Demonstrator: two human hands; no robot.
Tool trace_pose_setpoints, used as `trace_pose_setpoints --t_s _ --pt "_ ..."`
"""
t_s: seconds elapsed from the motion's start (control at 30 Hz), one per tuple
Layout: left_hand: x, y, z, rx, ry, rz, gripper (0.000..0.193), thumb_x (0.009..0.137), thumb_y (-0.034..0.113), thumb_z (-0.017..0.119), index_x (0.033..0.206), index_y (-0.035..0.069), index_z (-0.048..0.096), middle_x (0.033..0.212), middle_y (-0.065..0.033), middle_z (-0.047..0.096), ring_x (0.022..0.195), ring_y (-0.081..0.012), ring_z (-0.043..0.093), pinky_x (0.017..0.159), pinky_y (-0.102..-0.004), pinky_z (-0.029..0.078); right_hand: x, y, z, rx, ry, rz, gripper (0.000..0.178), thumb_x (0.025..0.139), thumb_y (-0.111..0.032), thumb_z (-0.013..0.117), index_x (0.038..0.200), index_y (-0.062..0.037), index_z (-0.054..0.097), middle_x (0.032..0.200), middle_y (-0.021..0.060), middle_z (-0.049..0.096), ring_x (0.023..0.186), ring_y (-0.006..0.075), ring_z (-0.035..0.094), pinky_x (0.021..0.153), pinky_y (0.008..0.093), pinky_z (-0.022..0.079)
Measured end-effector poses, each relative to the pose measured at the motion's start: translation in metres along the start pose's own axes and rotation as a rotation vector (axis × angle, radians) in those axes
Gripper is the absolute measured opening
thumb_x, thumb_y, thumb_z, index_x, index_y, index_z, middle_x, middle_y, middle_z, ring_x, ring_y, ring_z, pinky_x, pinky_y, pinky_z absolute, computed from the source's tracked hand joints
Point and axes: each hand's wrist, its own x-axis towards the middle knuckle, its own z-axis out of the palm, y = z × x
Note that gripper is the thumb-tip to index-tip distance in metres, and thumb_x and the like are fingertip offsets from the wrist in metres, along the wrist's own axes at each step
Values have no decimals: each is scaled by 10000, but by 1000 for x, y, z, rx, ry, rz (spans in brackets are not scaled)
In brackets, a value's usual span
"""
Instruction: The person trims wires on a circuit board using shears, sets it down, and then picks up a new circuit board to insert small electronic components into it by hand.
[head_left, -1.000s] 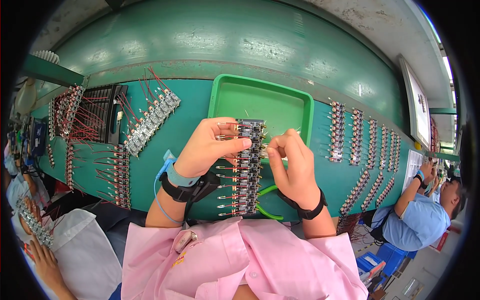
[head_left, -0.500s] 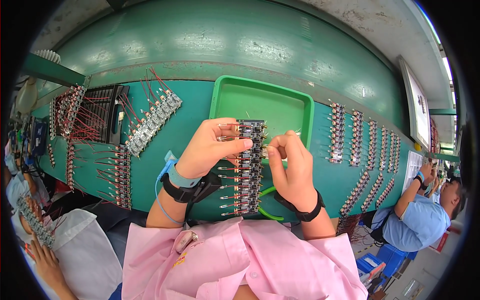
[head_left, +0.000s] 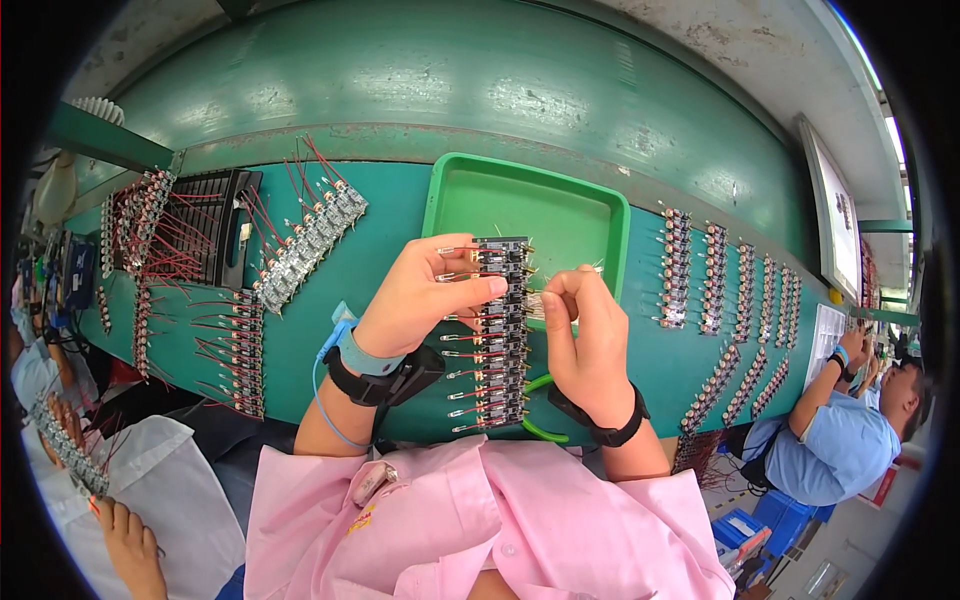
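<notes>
Upright before me is a long dark circuit-board strip [head_left: 502,345] with red wires along its left edge and small pins along its right. My left hand [head_left: 415,295] grips its upper part, thumb across the face and fingers behind. Close to the strip's right edge, my right hand [head_left: 588,335] is closed in a pinch; whatever lies between thumb and finger is too small to make out. A green tray [head_left: 620,235] lies beyond, holding thin pale scraps. Curved green tool handles [head_left: 542,433] show partly behind the strip's lower end.
More wired board strips [head_left: 238,350] and a black rack [head_left: 235,225] lie on the left. Rows of board strips [head_left: 674,270] line the right. Co-workers sit on both sides; the left one's hand [head_left: 130,550] is near a board strip [head_left: 70,445].
The lower end of my board strip has swung slightly right. My right hand has shifted very little. At far left, the co-worker's hand has moved down and right.
</notes>
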Motion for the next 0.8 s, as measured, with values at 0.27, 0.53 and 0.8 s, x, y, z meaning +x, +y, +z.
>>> trace_pose_setpoints --t_s 0.27,0.53,0.8 --pt "3 -1 3 -25 7 0 215 740 62 623 940 10 565 777 -26 596 606 -57 539 479 -177 451 -1 6 -4 -40 -9 -25 95 771 73 504 797 18 430 667 94 465 513 179 428 471 259 357" --pt "7 -5 10 -29 11 -5 231 740 56 617 957 2 562 778 -33 597 604 -63 546 473 -176 454 -3 10 -7 -29 22 -16 109 735 37 548 792 -4 465 671 109 460 537 270 472 469 337 373" --pt "11 -7 14 -22 4 5 242 740 60 619 969 2 564 798 -43 603 621 -74 558 489 -186 465 -3 14 -13 -64 36 -24 118 721 35 559 786 -4 468 668 112 461 540 269 474 473 341 374"
